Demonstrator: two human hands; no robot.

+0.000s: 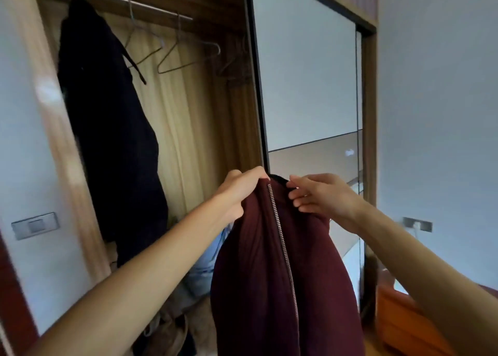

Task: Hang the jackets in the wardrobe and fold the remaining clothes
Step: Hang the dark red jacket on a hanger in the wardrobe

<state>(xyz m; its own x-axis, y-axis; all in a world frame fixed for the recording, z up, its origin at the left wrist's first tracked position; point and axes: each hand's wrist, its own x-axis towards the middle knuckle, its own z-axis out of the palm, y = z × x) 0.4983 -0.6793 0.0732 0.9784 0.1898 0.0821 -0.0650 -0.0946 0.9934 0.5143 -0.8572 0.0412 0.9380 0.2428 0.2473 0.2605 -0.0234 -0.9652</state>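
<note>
A maroon zip jacket [283, 269] hangs in front of me, its silver zipper running down the middle. My left hand [237, 191] grips the jacket's top edge left of the zipper. My right hand [318, 196] pinches the collar on the right side with curled fingers. Behind, the open wardrobe shows a metal rail [129, 2] with a dark jacket [107, 123] hanging at the left. Two bare wire hangers [186, 53] hang to the right of it. I cannot see a hanger inside the maroon jacket.
A sliding mirror door [307, 86] covers the wardrobe's right half. Light blue denim [204, 269] and other clothes lie piled on the wardrobe floor. An orange wooden cabinet [404, 320] stands low at the right. Wall switches [35, 225] sit on the left.
</note>
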